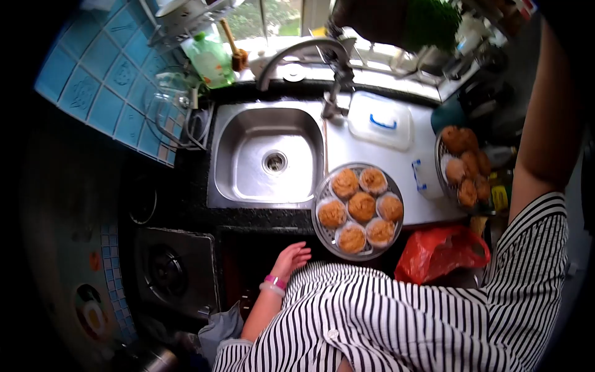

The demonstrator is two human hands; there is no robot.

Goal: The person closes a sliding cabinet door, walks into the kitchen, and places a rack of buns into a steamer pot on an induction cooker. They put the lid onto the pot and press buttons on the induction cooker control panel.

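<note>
The empty left hand [290, 260] hangs loose near the counter's front edge [266, 219], where muffins [361, 207] sit, presumably for reach (the unseen right hand's grip I can't judge)

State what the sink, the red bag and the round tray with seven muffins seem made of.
Sink: likely stainless steel, satin finish, given its grey surface and soft highlights. Red bag: thin, glossy plastic, judging by its crinkles and glints. Round tray: probably metal, its grey rim slightly shiny, though plastic remains possible.
</note>
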